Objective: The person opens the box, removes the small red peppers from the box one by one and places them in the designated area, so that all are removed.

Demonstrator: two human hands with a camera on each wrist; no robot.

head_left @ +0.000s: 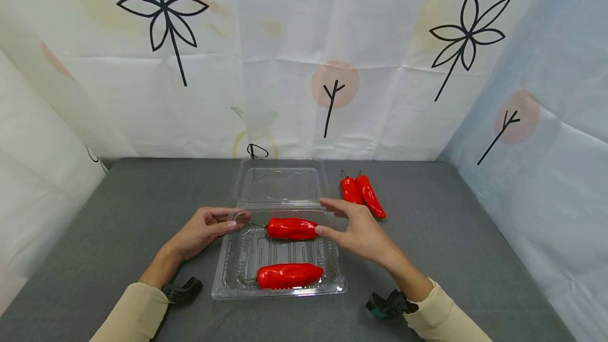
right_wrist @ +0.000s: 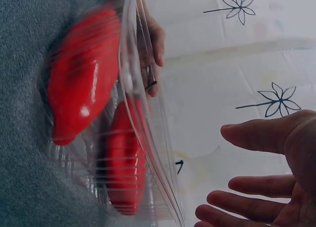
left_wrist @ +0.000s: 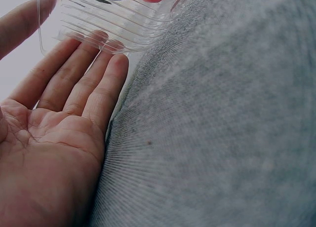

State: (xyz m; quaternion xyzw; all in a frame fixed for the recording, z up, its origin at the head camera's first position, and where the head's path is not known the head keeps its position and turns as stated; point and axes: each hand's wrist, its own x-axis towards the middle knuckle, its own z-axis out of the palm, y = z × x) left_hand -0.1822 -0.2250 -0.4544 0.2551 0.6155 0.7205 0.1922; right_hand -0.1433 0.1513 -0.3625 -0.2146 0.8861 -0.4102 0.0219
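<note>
A clear plastic clamshell container lies with its lid folded back. In its tray lie two red peppers, one at the far side and one at the near side, stems toward the left. My left hand holds the tray's left edge, thumb at the rim; in the left wrist view its fingers lie against the outer wall. My right hand is over the tray's right far corner, thumb and fingers spread with nothing between them; the thumb tip overlaps the far pepper's tip in the head view.
Two more red peppers lie on the grey cloth-covered table, beyond my right hand. The transparent lid reaches back close to the white patterned curtain. Curtains also stand on the left and right sides.
</note>
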